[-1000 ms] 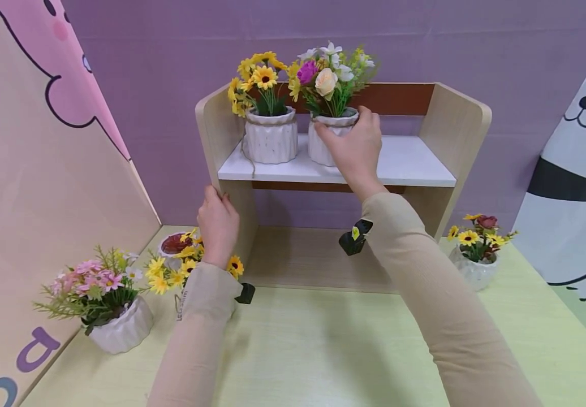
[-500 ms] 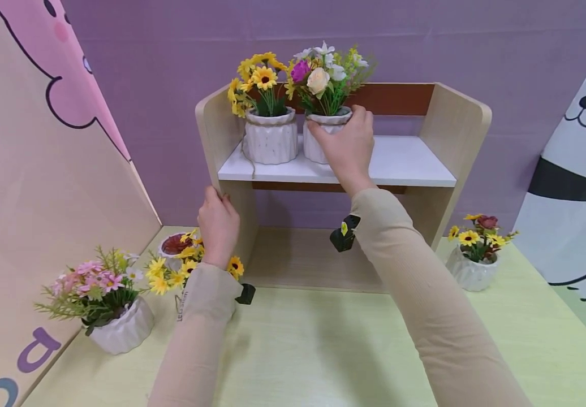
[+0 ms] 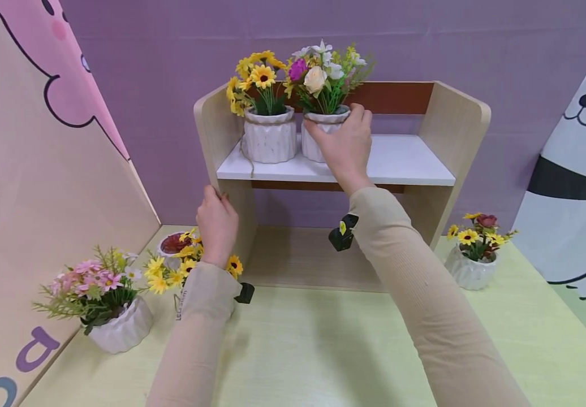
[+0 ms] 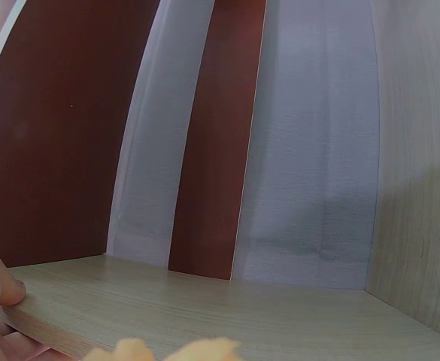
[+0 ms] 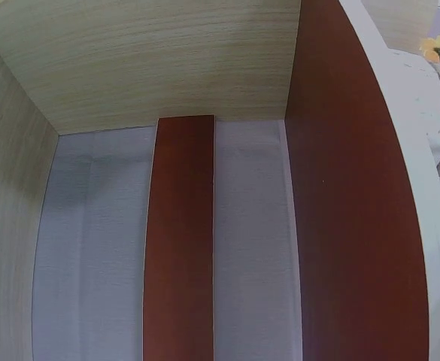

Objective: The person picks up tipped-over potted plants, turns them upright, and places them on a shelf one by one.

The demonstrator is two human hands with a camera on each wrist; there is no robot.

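On the white upper board of a small wooden shelf (image 3: 465,130) stand two white pots side by side. My right hand (image 3: 348,146) grips the flower pot with mixed flowers (image 3: 315,148), thumb at its front left and fingers round its right side. Just left of it is the pot of yellow sunflowers (image 3: 270,140), a narrow gap between them; a string hangs at its left. My left hand (image 3: 218,226) holds the front edge of the shelf's left side panel; in the left wrist view its thumb (image 4: 10,289) lies over the panel. The right wrist view shows mostly the shelf's lower compartment.
Left on the table (image 3: 293,350) stand a pink flower pot (image 3: 122,328), a yellow flower pot partly behind my left arm, and a pot with reddish-brown content (image 3: 173,244). A small flower pot (image 3: 471,270) stands right of the shelf. Printed panels flank both sides.
My right hand has moved left with the pot of mixed flowers, bringing it nearer the sunflower pot. The left hand stays on the side panel.
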